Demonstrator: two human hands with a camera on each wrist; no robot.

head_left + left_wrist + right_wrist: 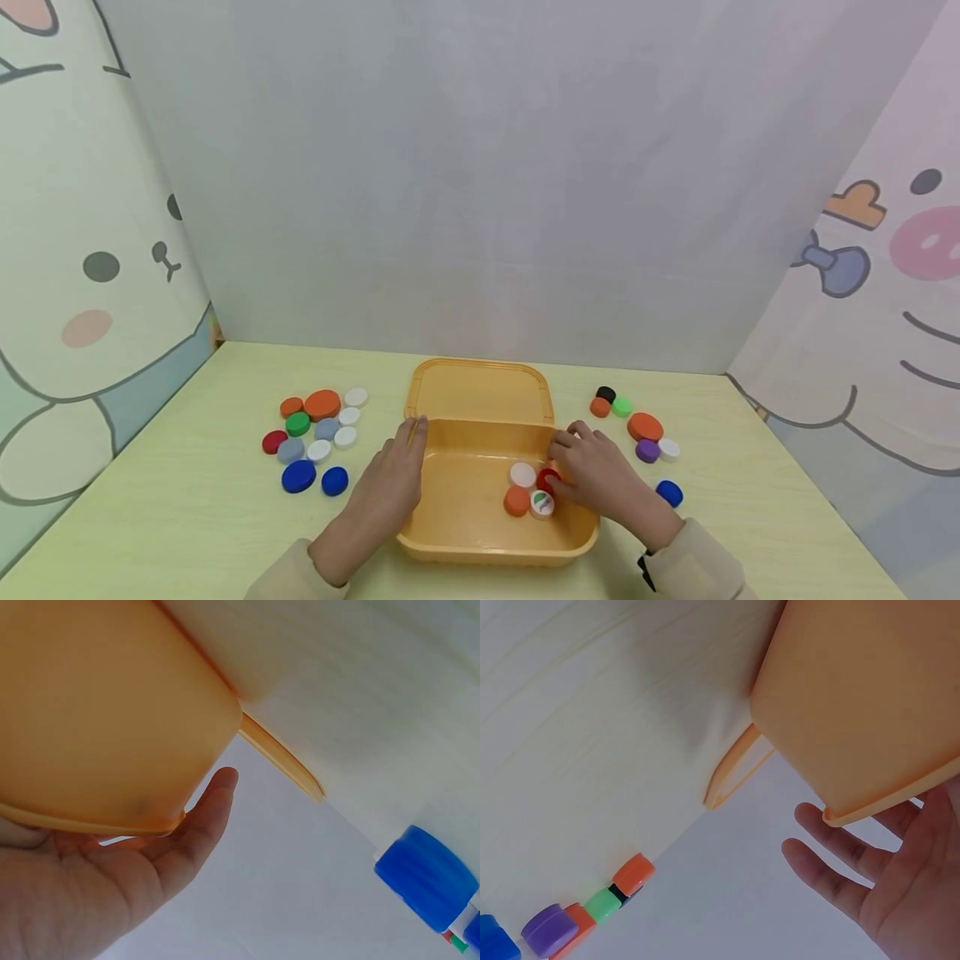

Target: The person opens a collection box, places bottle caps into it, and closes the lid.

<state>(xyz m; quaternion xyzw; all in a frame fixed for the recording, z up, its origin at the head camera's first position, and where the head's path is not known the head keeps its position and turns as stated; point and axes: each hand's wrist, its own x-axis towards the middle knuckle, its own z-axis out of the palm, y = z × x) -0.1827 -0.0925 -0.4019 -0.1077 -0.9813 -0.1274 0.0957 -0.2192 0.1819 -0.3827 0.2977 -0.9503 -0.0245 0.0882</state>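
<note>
An orange plastic box point(465, 546) stands on the table. My left hand point(392, 477) rests along its left rim, fingers extended toward the far corner; in the left wrist view the palm point(112, 892) lies against the rim. At the right rim is my right hand point(596, 471). Its thumb reaches inside to a red bottle cap point(547, 478), and its outer fingers point(829, 881) stretch past the rim in the right wrist view. Beside the red cap lie a white cap point(522, 475), an orange cap point(517, 501) and a printed white cap point(542, 504). The right hand partly hides another orange cap.
The box's lid point(480, 392) lies behind it. Several caps are grouped on the left, among them a large blue cap point(298, 476) and a green cap point(297, 423). On the right are several more, including a purple cap point(647, 451) and a blue cap point(670, 492).
</note>
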